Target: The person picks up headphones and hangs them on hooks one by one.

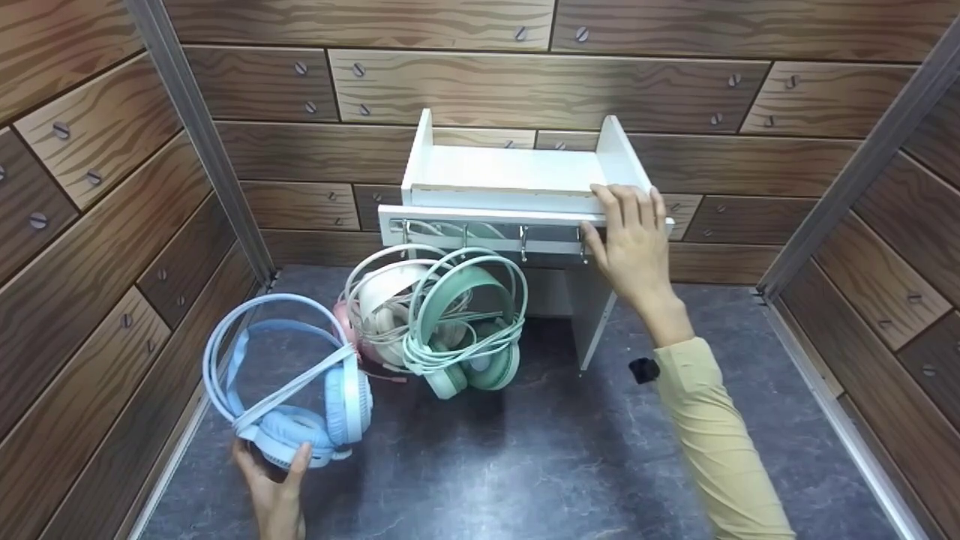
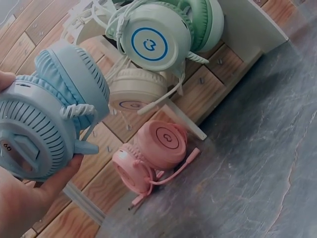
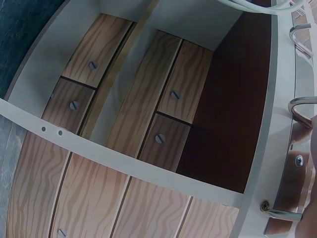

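Blue headphones (image 1: 296, 427) with the cable looped round them are gripped by my left hand (image 1: 274, 487) at the lower earcup, left of the white rack (image 1: 495, 202). In the left wrist view, fingers and thumb hold the blue headphones (image 2: 64, 99) at both sides. My right hand (image 1: 634, 247) rests on the rack's right end, fingers over the top edge and thumb by the rightmost hook (image 1: 581, 244). Green headphones (image 1: 480, 330) and white headphones (image 1: 390, 300) hang at the left hooks. Pink headphones (image 2: 153, 153) are lower behind them.
Wood-patterned walls (image 1: 555, 82) stand behind and at both sides. A dark marbled surface (image 1: 480, 465) lies under the rack. A small black object (image 1: 643, 370) is beside the right sleeve. The rack's side panel (image 1: 592, 315) reaches down to that surface.
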`<state>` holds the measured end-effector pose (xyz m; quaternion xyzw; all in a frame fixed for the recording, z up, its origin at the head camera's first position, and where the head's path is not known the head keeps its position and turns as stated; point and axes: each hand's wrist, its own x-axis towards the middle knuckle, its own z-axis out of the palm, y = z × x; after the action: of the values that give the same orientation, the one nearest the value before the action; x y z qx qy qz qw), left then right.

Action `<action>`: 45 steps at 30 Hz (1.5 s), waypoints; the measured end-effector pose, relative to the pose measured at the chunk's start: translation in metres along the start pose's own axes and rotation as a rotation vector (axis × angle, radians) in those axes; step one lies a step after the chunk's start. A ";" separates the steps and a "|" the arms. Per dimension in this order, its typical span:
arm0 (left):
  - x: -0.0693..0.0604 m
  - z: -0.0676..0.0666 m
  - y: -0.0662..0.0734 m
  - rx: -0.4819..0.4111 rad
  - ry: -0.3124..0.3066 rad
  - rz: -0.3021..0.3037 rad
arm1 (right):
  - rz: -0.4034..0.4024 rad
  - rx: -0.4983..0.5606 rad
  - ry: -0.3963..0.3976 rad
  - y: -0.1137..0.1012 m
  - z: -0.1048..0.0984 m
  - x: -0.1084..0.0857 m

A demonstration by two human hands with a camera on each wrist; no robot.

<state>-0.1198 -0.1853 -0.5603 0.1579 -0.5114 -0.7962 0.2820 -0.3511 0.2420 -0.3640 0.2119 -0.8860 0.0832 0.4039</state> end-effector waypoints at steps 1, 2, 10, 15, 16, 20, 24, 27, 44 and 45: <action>-0.001 0.001 0.001 0.001 -0.001 -0.001 | 0.000 -0.001 0.001 0.000 0.000 0.000; -0.002 0.002 0.002 0.001 -0.002 0.000 | 0.000 -0.001 0.003 0.000 0.000 0.000; -0.012 0.008 0.006 0.044 -0.025 0.012 | -0.006 0.002 0.012 0.000 0.000 0.001; -0.015 0.013 0.009 0.079 -0.051 -0.012 | -0.001 0.003 0.009 -0.001 0.000 0.001; -0.016 0.014 0.009 0.079 -0.057 -0.012 | -0.001 0.003 0.010 -0.001 0.000 0.001; -0.020 0.017 0.009 0.066 -0.074 -0.008 | 0.000 0.004 0.005 -0.001 0.001 0.002; -0.023 0.020 0.010 0.086 -0.094 -0.013 | 0.003 0.008 0.003 -0.001 0.001 0.001; -0.025 0.022 0.011 0.113 -0.115 -0.016 | 0.004 0.009 0.004 -0.001 0.000 0.001; -0.033 0.033 0.015 0.138 -0.177 -0.078 | -0.002 0.014 0.012 -0.001 0.001 0.001; -0.034 0.034 0.015 0.130 -0.183 -0.067 | 0.000 0.016 0.012 -0.001 0.001 0.001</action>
<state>-0.1073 -0.1447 -0.5335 0.1193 -0.5799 -0.7816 0.1965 -0.3519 0.2406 -0.3638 0.2147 -0.8829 0.0917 0.4074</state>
